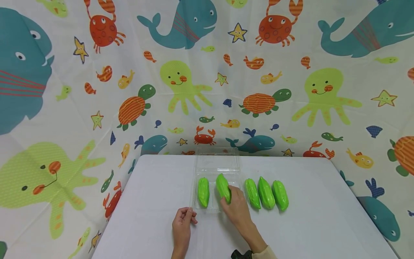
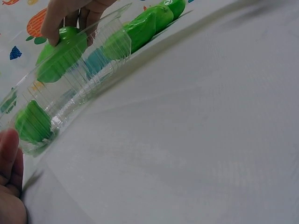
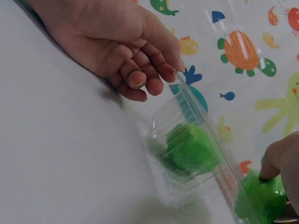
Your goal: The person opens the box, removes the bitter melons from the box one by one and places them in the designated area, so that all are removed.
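Observation:
A clear plastic container with its lid folded back lies on the table. Inside, toward its left side, is a glossy green vegetable with ridges and tapered ends. My right hand grips a second green vegetable between thumb and fingers, over the container's right half. In the left wrist view this held vegetable is partly above the rim, tilted. My left hand pinches the container's near left corner between thumb and index finger, its other fingers curled in.
Three more green vegetables lie side by side just right of the container. A white cloth covers the table. Behind and around it hangs a curtain printed with sea animals. A dark wrist device shows on the right forearm.

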The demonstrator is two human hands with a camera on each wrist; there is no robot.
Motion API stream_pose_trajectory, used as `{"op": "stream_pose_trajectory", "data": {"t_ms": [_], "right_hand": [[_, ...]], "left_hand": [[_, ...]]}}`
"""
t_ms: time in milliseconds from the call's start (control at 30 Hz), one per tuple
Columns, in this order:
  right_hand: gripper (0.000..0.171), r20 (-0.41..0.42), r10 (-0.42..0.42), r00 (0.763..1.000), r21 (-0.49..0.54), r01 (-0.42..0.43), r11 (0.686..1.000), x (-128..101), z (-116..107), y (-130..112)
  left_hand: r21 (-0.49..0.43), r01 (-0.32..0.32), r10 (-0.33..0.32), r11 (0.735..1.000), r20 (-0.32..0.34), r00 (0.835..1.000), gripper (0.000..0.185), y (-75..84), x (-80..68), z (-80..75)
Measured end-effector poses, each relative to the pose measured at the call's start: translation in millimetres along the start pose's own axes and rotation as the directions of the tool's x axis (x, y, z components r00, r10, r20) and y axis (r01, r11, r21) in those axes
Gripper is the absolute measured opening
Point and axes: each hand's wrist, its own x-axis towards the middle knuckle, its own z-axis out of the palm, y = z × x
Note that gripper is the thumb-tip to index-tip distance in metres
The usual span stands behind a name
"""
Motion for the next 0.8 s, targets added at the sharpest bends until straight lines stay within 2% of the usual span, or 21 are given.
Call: {"op": "stream_pose_trajectory", "data": {"t_ms": [567,800], "right_hand": [[0.041,-0.051,-0.017,0.999,0.021,0.018,1.0,-1,-8,11],[0.041,-0.056,-0.006,0.998,0.023,0.007,1.0,0,-12,14]], "left_hand": [[-0.031,-0.024,0.024,0.999,0.006,1.0,0.022,1.9,-3.3,0.5],[-0.037,-0.065,0.065,0.997,0.003,0.998,0.023,3.1,-4.9,0.7]]}}
